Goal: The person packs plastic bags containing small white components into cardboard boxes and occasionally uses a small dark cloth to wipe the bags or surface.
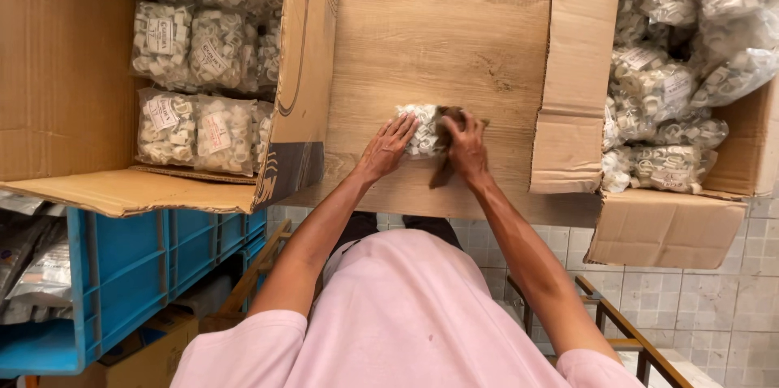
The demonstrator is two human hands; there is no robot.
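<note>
Nearest you, your pink shirt is filling the bottom of the view, with a blue plastic crate (122, 282) sitting low at your left. Both your arms are reaching forward onto the pale wood-grain worktop (438, 39). Your left hand (386, 148) is lying with fingers spread along the near-left side of a small clear plastic bag packed with white plastic fittings (422, 130). Your right hand (464, 144) is curling closed over the bag's right end, where something dark brown is bunching beneath your fingers; what it is, you cannot tell from here. The bag is resting on the worktop between the two cartons. It is probably handling light, lumpy and yielding, with slippery film, so gripping across its body looks safer than pinching a corner. Farther off, an open brown cardboard carton (304, 71) at left and another open cardboard carton (572, 71) at right are holding many more such bags.
</note>
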